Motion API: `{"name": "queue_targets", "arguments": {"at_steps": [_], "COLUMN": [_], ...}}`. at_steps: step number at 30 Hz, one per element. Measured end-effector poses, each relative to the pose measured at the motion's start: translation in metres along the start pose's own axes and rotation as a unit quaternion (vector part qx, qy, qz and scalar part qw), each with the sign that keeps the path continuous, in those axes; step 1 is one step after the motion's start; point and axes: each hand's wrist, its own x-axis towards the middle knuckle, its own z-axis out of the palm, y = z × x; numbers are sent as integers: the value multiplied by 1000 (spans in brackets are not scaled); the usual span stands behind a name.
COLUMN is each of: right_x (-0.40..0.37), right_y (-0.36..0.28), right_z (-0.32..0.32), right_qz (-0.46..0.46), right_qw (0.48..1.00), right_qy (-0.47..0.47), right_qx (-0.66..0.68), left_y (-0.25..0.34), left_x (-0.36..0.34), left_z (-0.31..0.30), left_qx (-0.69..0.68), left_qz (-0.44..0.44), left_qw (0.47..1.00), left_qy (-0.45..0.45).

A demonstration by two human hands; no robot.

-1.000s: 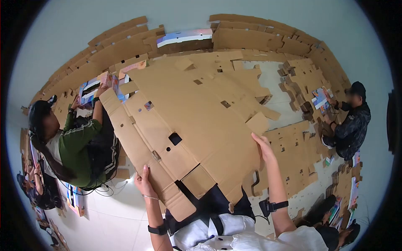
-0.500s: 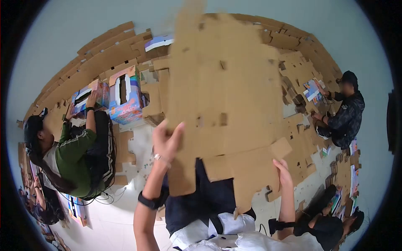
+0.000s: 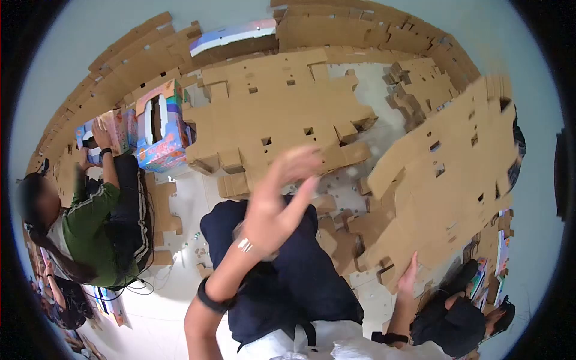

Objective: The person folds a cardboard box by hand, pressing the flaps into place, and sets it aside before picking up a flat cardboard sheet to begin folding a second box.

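My left hand (image 3: 276, 207) is in front of my lap, fingers apart, a little blurred and holding nothing. It wears a metal bracelet and, farther up, a black wristband. Out to the right, my right hand (image 3: 409, 275) grips the lower edge of a large brown cardboard sheet (image 3: 459, 168) with notched edges and small cut-out holes. The sheet is tilted up, and its far corner is smeared by motion. Beyond my left hand, another cut cardboard sheet (image 3: 279, 114) with several square holes lies flat on stacked pieces.
At the left, a person in a green top (image 3: 93, 234) handles a printed box (image 3: 111, 135); a second colourful box (image 3: 161, 132) stands beside it. A long cardboard wall (image 3: 354, 27) runs along the back. More people sit at the lower right (image 3: 453, 324). Cardboard scraps litter the floor.
The large cardboard sheet has swung from in front of me to the right, held by my right hand. My left hand has let go of it, and another flat sheet has come into view.
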Motion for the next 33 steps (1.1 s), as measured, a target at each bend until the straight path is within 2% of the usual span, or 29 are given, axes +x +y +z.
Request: {"name": "queue_targets", "arguments": {"at_steps": [1, 2, 4, 5, 7, 9, 11, 13, 15, 17, 20, 22, 23, 25, 26, 29, 30, 31, 33], "right_x": [15, 32, 65, 85, 117, 126, 128, 128, 124, 118, 108, 101, 97, 85, 91, 122, 104, 101, 104], "right_y": [28, 54, 105, 134, 188, 219, 238, 252, 261, 269, 283, 290, 279, 240, 242, 274, 193, 196, 215], "right_z": [-10, -19, -54, -80, -130, -148, -162, -170, -175, -177, -192, -209, -197, -157, -175, -251, -138, -141, -156], "right_qz": [37, 41, 168, 172, 240, 254, 258, 249, 224, 189, 137, 114, 116, 47, 83, 96, 137, 140, 122], "right_qw": [999, 999, 983, 982, 934, 932, 927, 907, 877, 826, 718, 665, 664, 673, 673, 680, 611, 610, 633], "right_qy": [6, 7, 65, 67, 216, 209, 219, 254, 278, 296, 319, 329, 330, 293, 290, 302, 287, 285, 342], "right_qx": [37, 35, 40, 35, -152, -149, -160, -226, -323, -441, -604, -661, -661, -677, -676, -661, -725, -726, -684], "left_y": [-15, -28, -48, -53, -51, -53, -60, -60, -57, -57, -61, -66, -67, -67, -65, -58, -58, -58, -59], "left_x": [-24, -45, -83, -100, -112, -108, -106, -99, -86, -78, -79, -85, -84, -81, -79, -73, -73, -74, -75], "left_z": [-11, -25, -36, -39, -32, -22, -28, -34, -37, -30, -26, -22, -21, -20, -20, -22, -22, -23, -24], "left_qx": [107, 152, 269, 432, 501, 551, 553, 552, 520, 510, 508, 545, 545, 574, 574, 528, 535, 542, 545], "left_qz": [-50, -75, -134, -78, -82, -104, -105, -106, -69, -89, -86, -129, -129, -89, -88, -97, -91, -86, -89], "left_qw": [992, 985, 948, 895, 860, 826, 825, 827, 852, 855, 857, 828, 827, 814, 814, 844, 840, 836, 834], "left_qy": [33, 35, 107, 79, 56, 51, 41, 29, 1, 16, 8, 42, 40, 29, 28, 6, 5, 3, 4]}}
